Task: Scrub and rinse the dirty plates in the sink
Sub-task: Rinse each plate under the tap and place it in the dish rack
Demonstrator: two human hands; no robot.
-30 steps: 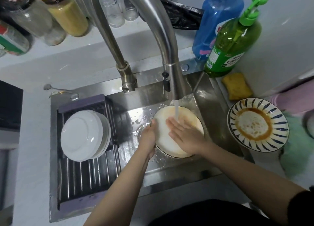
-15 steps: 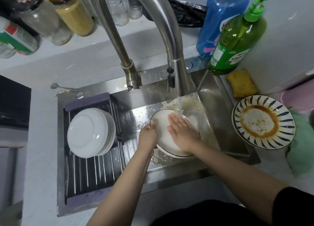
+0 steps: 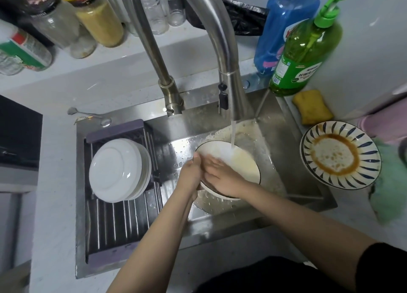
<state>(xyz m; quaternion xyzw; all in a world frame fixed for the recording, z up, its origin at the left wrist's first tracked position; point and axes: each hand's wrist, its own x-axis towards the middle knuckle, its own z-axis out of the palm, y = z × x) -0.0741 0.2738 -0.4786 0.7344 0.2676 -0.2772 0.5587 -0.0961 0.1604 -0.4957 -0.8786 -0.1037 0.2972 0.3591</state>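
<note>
- Since the earlier frame, the right hand (image 3: 222, 178) has slid from the middle of the plate (image 3: 240, 165) toward its left rim, and now lies close beside the left hand (image 3: 190, 173).
- Left hand clenches around the plate's left rim, thumb on top, fingers hidden beneath it.
- Right hand lies flat on the plate's inner face, fingers straight and spread, grasping nothing.
- Plate sits tilted inside the sink (image 3: 286, 160), with cloudy yellowish water pooled in the part away from the grip.
- Water falls from the faucet (image 3: 231, 94) onto the plate just beyond the fingertips.
- Left of the grip, a stack of white plates (image 3: 119, 169) rests on the drying rack (image 3: 123, 222).
- Right of the grip, a striped dirty plate (image 3: 340, 155) sits on the sink's edge, with a yellow sponge (image 3: 312, 106) and a green soap bottle (image 3: 306, 50) beyond it.
</note>
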